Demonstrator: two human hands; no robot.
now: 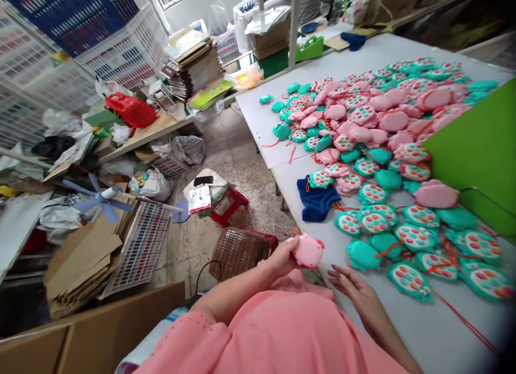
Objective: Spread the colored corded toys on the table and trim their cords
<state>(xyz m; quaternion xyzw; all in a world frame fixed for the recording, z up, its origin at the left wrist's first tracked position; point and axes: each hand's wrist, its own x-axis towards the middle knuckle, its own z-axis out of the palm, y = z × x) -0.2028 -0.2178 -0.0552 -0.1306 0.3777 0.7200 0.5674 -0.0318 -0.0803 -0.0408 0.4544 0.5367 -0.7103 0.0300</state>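
Observation:
My left hand [285, 254] grips a pink plastic toy [308, 252] shaped like a small animal, its smooth side up, just off the table's near edge. Over that edge lies my right hand [355, 289], fingers stretched out and holding nothing. Closest to it is a teal toy [363, 256], smooth side up. Beside that lies another teal toy [410, 281] with a white face of coloured round buttons. A big heap of similar pink toys [393, 121] and teal ones spreads over the white table [278, 153], many with orange cords.
A dark blue cloth [316, 199] lies at the table's left edge. A green panel [479, 153] stands on the right. To my left are a red stool [228, 206], a wicker seat [237, 251], a fan [100, 198], flattened cardboard [80, 256] and stacked crates [121, 51].

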